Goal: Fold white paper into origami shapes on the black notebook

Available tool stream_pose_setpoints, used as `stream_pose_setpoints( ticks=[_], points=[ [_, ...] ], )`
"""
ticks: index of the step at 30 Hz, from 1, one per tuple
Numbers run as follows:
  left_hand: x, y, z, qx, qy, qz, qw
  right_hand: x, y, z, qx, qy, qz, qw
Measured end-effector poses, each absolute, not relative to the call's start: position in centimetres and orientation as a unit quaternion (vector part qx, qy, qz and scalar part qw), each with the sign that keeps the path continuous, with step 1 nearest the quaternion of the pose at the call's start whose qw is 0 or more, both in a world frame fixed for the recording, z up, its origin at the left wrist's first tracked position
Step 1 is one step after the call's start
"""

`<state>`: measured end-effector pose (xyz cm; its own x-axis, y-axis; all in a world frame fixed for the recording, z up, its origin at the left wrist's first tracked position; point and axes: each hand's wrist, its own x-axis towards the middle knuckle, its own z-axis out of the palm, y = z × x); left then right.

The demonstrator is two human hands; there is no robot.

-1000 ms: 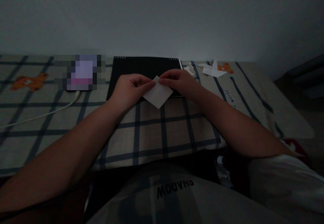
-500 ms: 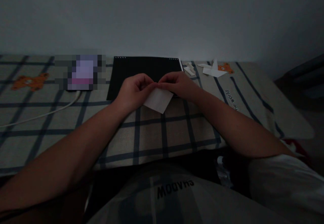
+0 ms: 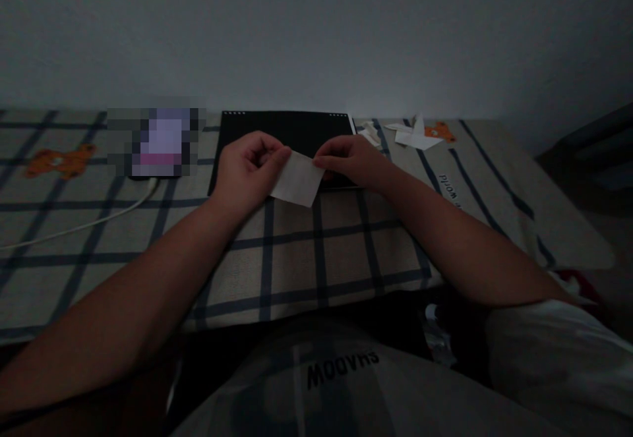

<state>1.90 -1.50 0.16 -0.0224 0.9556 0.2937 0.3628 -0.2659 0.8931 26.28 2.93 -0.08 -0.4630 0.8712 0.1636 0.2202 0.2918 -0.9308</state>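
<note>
A small square of white paper (image 3: 297, 180) is stretched between my two hands, above the front edge of a black notebook (image 3: 291, 124). My left hand (image 3: 248, 170) pinches its upper left corner between thumb and forefinger, the other fingers curled in. The right corner is pinched by the thumb and fingertips of my right hand (image 3: 350, 160). The paper's lower corner hangs free toward me. Whether the sheet is folded in layers I cannot tell.
A folded paper crane (image 3: 418, 135) and some crumpled paper pieces (image 3: 368, 134) lie to the right of the notebook. At the left is a blurred phone (image 3: 163, 140) with a white cable (image 3: 119, 213). A checked cloth (image 3: 341, 259) covers the table, against a wall.
My hands, together at the paper's top edge before, have moved apart to separate corners. The paper has shifted slightly left and up, showing more of its face.
</note>
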Motion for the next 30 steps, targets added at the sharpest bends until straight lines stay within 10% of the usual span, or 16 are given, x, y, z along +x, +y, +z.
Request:
stream_pose_setpoints(
  ticks=[30],
  points=[
    [1.8, -0.1, -1.7, 0.633, 0.470, 0.522, 0.326, 26.9, 3.6, -1.0, -0.323, -0.748, 0.467, 0.344]
  ],
)
